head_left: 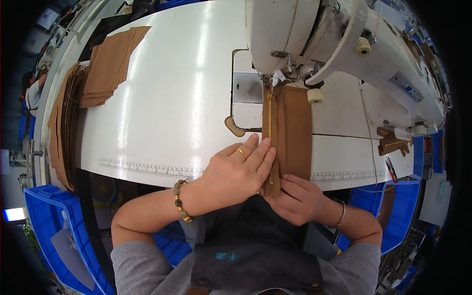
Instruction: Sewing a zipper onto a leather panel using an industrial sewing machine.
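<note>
A brown fabric piece (295, 132) with a brass zipper (270, 113) along its left side lies lengthwise under the white sewing machine's head (275, 34), its far end at the needle area. My left hand (243, 174) rests on the near half of the zipper strip, fingers extended and fingertips pressing on it; its thumb is hidden. My right hand (297, 199) grips the near end of the fabric at the table's front edge, fingers curled, partly beneath it.
Stacks of brown cut pieces (109, 66) sit at the left of the white table (172, 98). At the right are small brown scraps (393, 142) and scissors (392, 170). Blue bins (64, 246) hang below both ends. A co-worker (34, 88) is at the far left.
</note>
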Motion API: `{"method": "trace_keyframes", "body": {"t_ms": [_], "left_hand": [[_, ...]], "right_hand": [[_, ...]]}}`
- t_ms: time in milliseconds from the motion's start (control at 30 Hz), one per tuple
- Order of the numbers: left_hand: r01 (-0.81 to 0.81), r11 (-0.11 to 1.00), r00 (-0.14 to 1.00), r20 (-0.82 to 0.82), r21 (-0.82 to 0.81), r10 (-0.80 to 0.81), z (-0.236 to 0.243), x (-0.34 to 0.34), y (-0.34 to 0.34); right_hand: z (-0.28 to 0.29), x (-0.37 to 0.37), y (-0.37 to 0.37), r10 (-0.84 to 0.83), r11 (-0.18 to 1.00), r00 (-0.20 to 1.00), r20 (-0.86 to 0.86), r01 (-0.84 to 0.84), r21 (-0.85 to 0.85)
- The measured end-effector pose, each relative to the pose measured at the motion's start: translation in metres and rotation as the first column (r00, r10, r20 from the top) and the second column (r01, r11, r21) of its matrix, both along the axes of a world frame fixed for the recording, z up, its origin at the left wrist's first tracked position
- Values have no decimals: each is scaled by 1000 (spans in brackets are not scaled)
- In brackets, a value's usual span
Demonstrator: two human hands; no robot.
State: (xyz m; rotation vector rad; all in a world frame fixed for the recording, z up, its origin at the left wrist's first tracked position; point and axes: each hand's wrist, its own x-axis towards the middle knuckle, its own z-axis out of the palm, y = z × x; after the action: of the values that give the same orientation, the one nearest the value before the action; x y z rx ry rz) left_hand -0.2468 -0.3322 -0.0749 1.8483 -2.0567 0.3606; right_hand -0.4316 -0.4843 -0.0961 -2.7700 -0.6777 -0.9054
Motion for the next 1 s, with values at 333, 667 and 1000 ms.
{"method": "trace_keyframes", "body": {"t_ms": [333,667,1000], "left_hand": [[-96,995,995,40,38,94,1,-15,2],[-129,974,992,37,184,124,5,-19,8],[-80,960,990,-89,269,107,-6,-30,43]], "right_hand": [[-2,-2,7,-1,1000,1000,6,1,-14],[37,72,-71,-187,969,966,-178,211,126],[22,79,-78,-212,972,908,-360,235,22]]}}
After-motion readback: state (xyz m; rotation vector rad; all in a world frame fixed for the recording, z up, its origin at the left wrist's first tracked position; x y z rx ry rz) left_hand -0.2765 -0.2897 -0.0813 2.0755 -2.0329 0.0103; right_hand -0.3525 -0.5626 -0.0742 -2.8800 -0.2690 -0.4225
